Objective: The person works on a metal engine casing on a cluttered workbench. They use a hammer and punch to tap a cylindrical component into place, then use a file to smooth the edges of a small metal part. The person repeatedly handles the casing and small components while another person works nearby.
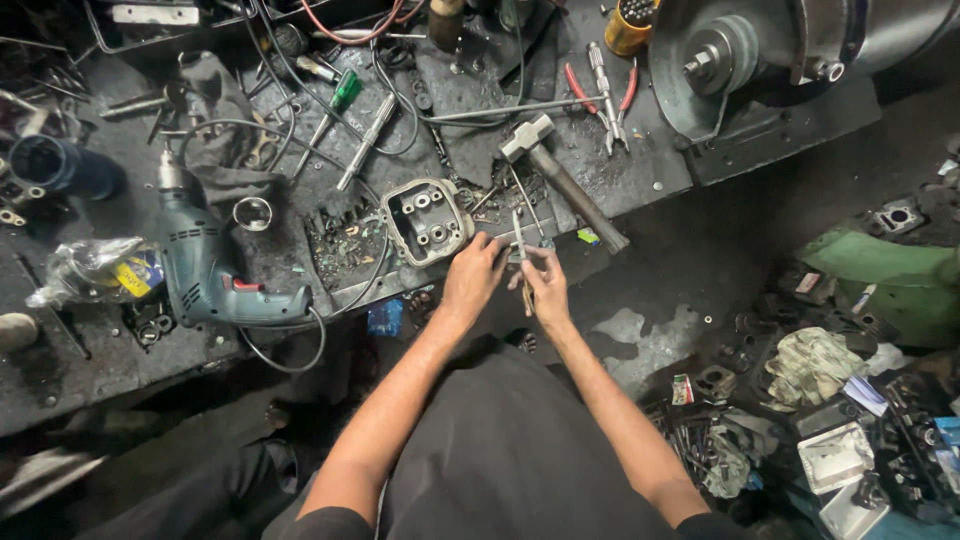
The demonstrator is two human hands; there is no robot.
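My left hand (472, 280) and my right hand (545, 285) meet over the front edge of a dirty metal workbench (120, 340). My right hand grips a thin metal tool (519, 243) that points up and away from me. The fingertips of my left hand touch a small part right at that tool; the part is too small to tell what it is. Just left of my hands lies a grey engine cylinder head (426, 221) with round openings. A hammer (560, 180) rests on the bench just behind my right hand.
A teal electric drill (205, 270) lies at the left with its cord looped. Screwdrivers (335, 105), red-handled pliers (603, 95), cables and rags cover the bench. A large grey machine (760, 55) stands at the top right. Scrap parts and cloths (820, 400) are piled on the floor at the right.
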